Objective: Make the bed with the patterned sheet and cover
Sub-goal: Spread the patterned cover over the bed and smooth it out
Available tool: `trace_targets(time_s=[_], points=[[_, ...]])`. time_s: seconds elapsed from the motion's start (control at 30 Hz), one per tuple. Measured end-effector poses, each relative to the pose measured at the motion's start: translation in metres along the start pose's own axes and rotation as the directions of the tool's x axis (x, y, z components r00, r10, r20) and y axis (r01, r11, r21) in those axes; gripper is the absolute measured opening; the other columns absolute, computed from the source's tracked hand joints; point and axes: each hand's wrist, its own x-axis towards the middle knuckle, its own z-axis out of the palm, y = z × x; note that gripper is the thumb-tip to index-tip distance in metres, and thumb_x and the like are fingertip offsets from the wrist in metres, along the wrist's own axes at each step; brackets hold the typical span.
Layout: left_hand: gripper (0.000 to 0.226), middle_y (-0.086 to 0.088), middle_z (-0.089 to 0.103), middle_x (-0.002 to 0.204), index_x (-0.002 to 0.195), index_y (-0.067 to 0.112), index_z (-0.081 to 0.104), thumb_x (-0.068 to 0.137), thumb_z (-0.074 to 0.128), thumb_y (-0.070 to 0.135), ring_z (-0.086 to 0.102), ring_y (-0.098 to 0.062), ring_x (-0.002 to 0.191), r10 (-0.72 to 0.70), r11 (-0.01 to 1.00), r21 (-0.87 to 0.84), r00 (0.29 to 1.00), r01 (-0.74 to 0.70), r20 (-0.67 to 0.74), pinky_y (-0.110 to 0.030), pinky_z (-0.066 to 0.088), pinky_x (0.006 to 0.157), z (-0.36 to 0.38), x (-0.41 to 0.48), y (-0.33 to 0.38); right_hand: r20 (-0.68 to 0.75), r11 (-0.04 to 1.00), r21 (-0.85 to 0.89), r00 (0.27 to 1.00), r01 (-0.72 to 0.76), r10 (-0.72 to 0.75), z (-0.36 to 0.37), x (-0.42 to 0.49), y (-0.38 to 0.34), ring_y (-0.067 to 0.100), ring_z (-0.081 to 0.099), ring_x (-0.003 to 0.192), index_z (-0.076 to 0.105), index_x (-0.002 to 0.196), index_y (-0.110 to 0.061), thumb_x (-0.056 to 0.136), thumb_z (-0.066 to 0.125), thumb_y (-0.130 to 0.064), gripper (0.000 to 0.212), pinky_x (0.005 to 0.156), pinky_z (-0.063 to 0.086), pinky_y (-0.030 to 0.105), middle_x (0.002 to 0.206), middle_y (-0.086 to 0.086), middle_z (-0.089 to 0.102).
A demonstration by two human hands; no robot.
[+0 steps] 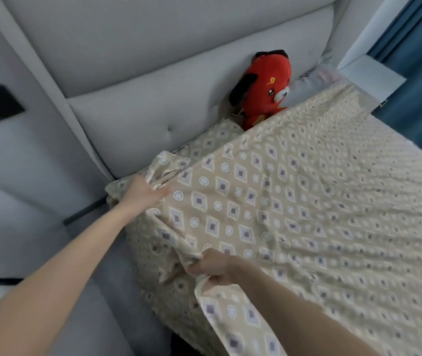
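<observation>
I am leaning over the head end of the bed, and both my bare arms are reaching out onto the beige patterned cover (294,201), which is lying spread across the mattress with its diamond and ring print facing up and shallow creases running through it. My right hand (212,265) is gripping the cover's near edge, fingers curled tight into a bunch of the fabric, with a loose flap hanging down below my fist over the side of the bed. My left hand (145,192) is lying further up, at the cover's corner just beside the headboard (153,73); gathered folds are meeting at my fingers there, but in the blur I cannot tell whether I am pinching the cloth or only pressing on it. Beyond that corner a strip of the matching sheet (215,138) is showing, running along the foot of the grey padded headboard. A red plush toy (263,91) with black ears is sitting upright against the headboard, its lower part hidden behind the cover's top edge. A blue curtain (415,73) is hanging at the far right.
</observation>
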Motion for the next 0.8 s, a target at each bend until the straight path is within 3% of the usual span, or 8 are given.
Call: trace_targets(time_s=[0.07,0.13,0.3,0.4,0.53,0.63,0.8], points=[[0.05,-0.002,0.065,0.111,0.112,0.016,0.057,0.072,0.081,0.032,0.062,-0.02,0.104,-0.046,0.998,-0.046,0.999,0.047,0.026,-0.042,0.05,0.095,-0.006,0.011,-0.025,0.002,0.999,0.006,1.0,-0.031,0.031,0.013,0.018,0.004,0.008,0.058,0.05,0.051,0.094,-0.002,0.093,0.055,-0.006,0.006,0.044,0.05,0.017,0.075,0.003,0.049],[0.061,-0.002,0.064,0.115,0.122,0.013,0.056,0.071,0.081,0.037,0.06,-0.019,0.107,-0.072,0.995,-0.064,0.997,0.073,0.03,-0.041,0.048,0.097,-0.01,0.022,-0.049,0.01,0.999,0.003,0.999,-0.049,0.049,0.023,0.038,0.011,0.01,0.059,0.056,0.05,0.104,-0.001,0.092,0.056,-0.005,0.014,0.047,0.053,0.019,0.079,0.003,0.048],[0.043,0.0,0.065,0.115,0.125,0.015,0.058,0.085,0.069,0.028,0.06,-0.016,0.107,-0.075,0.981,-0.175,0.996,0.082,0.047,-0.034,0.047,0.098,-0.017,0.043,-0.099,-0.019,0.994,-0.106,1.0,0.008,-0.01,0.053,0.087,0.031,0.014,0.06,0.076,0.057,0.114,-0.005,0.086,0.055,-0.007,0.028,0.072,0.06,0.034,0.086,0.0,0.053],[0.034,-0.002,0.066,0.112,0.119,0.013,0.063,0.089,0.063,0.029,0.061,-0.017,0.104,-0.084,0.983,-0.162,0.995,0.091,0.046,-0.032,0.049,0.093,-0.02,0.061,-0.129,-0.073,0.986,-0.161,0.996,0.037,-0.05,0.067,0.113,0.038,0.017,0.059,0.079,0.04,0.125,-0.01,0.088,0.058,-0.013,0.042,0.059,0.056,0.024,0.094,0.003,0.055],[0.029,-0.006,0.068,0.106,0.109,0.008,0.068,0.094,0.056,0.031,0.061,-0.015,0.095,-0.117,0.987,-0.117,0.993,0.113,-0.026,-0.023,0.045,0.081,-0.027,0.088,-0.17,-0.087,0.915,-0.399,0.99,0.064,-0.108,0.09,0.158,0.049,0.019,0.052,0.082,0.045,0.104,-0.014,0.085,0.058,-0.02,0.023,0.059,0.042,0.023,0.092,0.002,0.054],[0.03,-0.003,0.067,0.108,0.109,0.01,0.067,0.098,0.049,0.031,0.06,-0.017,0.099,-0.124,0.992,-0.031,0.99,0.122,-0.06,-0.027,0.044,0.082,-0.035,0.103,-0.193,-0.069,0.914,-0.404,0.995,0.041,-0.075,0.093,0.185,0.05,0.016,0.049,0.072,0.05,0.088,-0.014,0.085,0.057,-0.019,0.009,0.053,0.036,0.02,0.074,-0.003,0.047],[0.024,-0.003,0.065,0.102,0.1,0.013,0.061,0.1,0.042,0.027,0.059,-0.018,0.092,-0.082,0.993,0.074,0.99,0.091,-0.111,-0.02,0.041,0.07,-0.046,0.122,-0.23,0.007,0.923,-0.383,0.999,0.043,-0.044,0.103,0.226,0.058,0.018,0.052,0.067,0.056,0.088,-0.006,0.081,0.05,-0.011,0.01,0.053,0.04,0.026,0.072,0.004,0.051]])
